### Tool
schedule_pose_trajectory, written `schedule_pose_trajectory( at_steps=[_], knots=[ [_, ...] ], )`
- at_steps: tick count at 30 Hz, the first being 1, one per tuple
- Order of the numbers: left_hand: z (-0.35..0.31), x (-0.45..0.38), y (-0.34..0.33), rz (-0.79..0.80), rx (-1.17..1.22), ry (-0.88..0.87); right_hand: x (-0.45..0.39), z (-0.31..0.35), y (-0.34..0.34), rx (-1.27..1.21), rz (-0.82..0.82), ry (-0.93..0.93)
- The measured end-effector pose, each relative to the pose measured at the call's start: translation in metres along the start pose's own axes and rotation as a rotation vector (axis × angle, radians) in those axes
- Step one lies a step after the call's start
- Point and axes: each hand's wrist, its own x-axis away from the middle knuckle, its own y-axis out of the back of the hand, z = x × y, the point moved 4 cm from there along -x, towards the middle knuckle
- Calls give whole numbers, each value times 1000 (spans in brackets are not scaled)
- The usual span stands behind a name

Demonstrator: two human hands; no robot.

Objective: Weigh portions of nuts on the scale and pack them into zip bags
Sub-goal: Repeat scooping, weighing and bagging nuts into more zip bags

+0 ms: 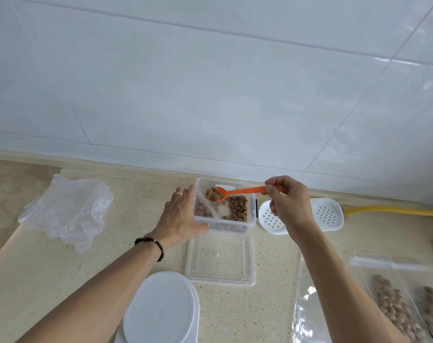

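The right hand (pixel 288 204) pinches the handle end of an orange spoon (pixel 237 192) between thumb and curled fingers (pixel 272 185). The spoon's bowl, loaded with nuts (pixel 239 207), hangs over the clear box (pixel 250 225), which holds more nuts in its compartments. The left hand (pixel 179 216) rests against the box's left wall, fingers fairly straight and lightly spread, thumb at the near corner. The box lid (pixel 220 258) lies just in front on the table (pixel 62 280). Filled bags (pixel 398 308) lie at lower right; a white scale (pixel 161 310) sits nearest.
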Motion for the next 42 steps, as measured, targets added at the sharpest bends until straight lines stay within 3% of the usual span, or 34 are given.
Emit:
schedule_pose_trajectory(
  at_steps=[9,15,28,42],
  knots=[
    [3,3,-2,20,-48,-7,15,13,-21,315,16,230],
    [5,3,1,-6,-15,-33,24,12,-36,309,199,280],
    [2,8,10,-17,50,-23,36,30,-24,303,144,325],
    [-10,45,37,-51,46,-125,107,45,-22,322,-112,375]
  ],
)
